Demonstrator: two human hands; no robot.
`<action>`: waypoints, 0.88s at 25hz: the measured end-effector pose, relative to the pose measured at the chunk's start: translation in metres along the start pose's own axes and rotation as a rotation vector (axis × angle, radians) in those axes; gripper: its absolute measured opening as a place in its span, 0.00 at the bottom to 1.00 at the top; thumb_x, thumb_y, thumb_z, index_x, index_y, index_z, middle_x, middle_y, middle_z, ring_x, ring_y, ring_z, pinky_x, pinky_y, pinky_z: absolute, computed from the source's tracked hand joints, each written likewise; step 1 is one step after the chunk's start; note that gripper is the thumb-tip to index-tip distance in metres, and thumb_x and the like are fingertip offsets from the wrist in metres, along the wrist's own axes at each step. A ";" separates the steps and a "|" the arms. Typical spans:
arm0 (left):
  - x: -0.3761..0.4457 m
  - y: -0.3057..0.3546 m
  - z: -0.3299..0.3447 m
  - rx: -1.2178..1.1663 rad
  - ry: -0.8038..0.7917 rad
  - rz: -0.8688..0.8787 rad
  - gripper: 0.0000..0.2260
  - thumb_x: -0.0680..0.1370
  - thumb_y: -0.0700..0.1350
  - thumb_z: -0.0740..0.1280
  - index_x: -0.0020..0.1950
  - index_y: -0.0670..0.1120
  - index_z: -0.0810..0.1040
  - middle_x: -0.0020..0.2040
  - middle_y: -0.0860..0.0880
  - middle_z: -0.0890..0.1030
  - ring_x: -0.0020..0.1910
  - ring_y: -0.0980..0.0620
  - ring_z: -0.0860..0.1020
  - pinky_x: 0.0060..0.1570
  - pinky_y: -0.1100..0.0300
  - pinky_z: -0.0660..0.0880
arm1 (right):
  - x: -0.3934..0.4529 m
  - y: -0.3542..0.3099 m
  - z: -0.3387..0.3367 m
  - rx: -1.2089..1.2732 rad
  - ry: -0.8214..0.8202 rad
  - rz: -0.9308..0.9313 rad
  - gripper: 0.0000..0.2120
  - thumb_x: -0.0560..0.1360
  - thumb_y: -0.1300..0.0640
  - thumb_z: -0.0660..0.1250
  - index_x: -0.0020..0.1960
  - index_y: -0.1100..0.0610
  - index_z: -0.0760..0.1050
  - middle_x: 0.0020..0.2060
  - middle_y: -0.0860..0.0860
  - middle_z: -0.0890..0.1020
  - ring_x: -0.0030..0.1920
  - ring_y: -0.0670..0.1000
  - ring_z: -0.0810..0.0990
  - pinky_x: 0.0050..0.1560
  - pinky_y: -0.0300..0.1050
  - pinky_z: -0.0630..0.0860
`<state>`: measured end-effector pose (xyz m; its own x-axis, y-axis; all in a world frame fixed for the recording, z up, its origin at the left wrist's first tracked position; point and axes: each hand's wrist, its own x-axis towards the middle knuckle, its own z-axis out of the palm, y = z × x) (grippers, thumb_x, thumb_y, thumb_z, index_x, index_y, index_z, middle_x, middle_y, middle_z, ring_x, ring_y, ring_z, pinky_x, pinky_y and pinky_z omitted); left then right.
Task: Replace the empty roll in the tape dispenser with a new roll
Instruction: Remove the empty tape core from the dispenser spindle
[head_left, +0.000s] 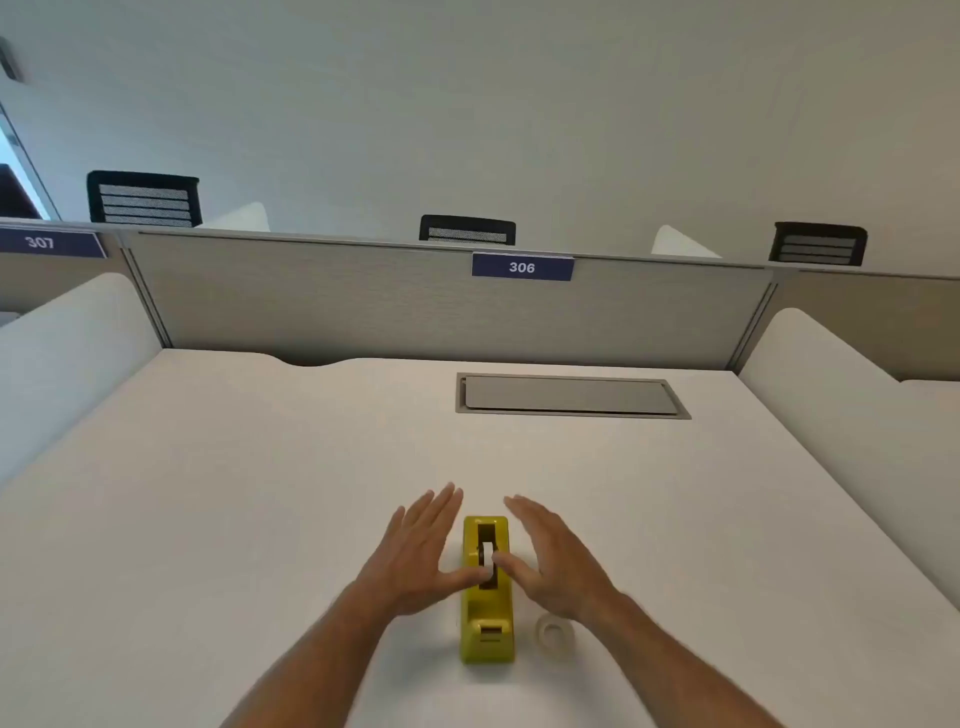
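Note:
A yellow tape dispenser stands on the white desk, its cutter end towards me. A white empty roll sits in its slot. My left hand is at the dispenser's left side and my right hand at its right side. Both have fingers spread flat, and both thumbs touch the white roll from either side. A clear new tape roll lies flat on the desk just right of the dispenser, below my right wrist.
A grey cable hatch is set into the desk further back. A grey partition with a blue "306" label closes the far edge. White side dividers flank the desk.

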<state>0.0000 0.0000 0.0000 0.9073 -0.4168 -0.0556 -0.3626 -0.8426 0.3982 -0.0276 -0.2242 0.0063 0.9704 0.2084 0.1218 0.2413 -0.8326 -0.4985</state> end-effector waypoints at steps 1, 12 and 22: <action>-0.001 0.003 0.002 0.000 -0.026 0.022 0.49 0.67 0.81 0.51 0.79 0.56 0.40 0.81 0.56 0.41 0.80 0.52 0.41 0.77 0.46 0.43 | 0.000 -0.002 0.002 -0.009 -0.020 -0.047 0.32 0.75 0.33 0.59 0.75 0.43 0.57 0.74 0.43 0.65 0.73 0.44 0.61 0.69 0.42 0.64; 0.002 0.007 0.018 0.029 -0.045 -0.004 0.51 0.64 0.77 0.64 0.80 0.55 0.50 0.81 0.56 0.53 0.79 0.52 0.51 0.77 0.48 0.53 | 0.011 -0.013 0.002 -0.144 -0.124 -0.081 0.25 0.68 0.37 0.65 0.63 0.45 0.75 0.59 0.42 0.70 0.57 0.44 0.72 0.50 0.43 0.78; 0.006 0.007 0.015 -0.030 -0.029 -0.016 0.52 0.62 0.74 0.70 0.79 0.55 0.56 0.80 0.56 0.59 0.77 0.54 0.57 0.74 0.53 0.58 | 0.021 -0.021 -0.002 -0.021 -0.092 -0.001 0.21 0.66 0.45 0.70 0.58 0.45 0.78 0.53 0.43 0.74 0.52 0.44 0.74 0.48 0.40 0.77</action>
<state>-0.0006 -0.0138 -0.0109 0.9062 -0.4134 -0.0888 -0.3412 -0.8390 0.4240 -0.0125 -0.2030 0.0210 0.9660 0.2551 0.0422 0.2435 -0.8426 -0.4804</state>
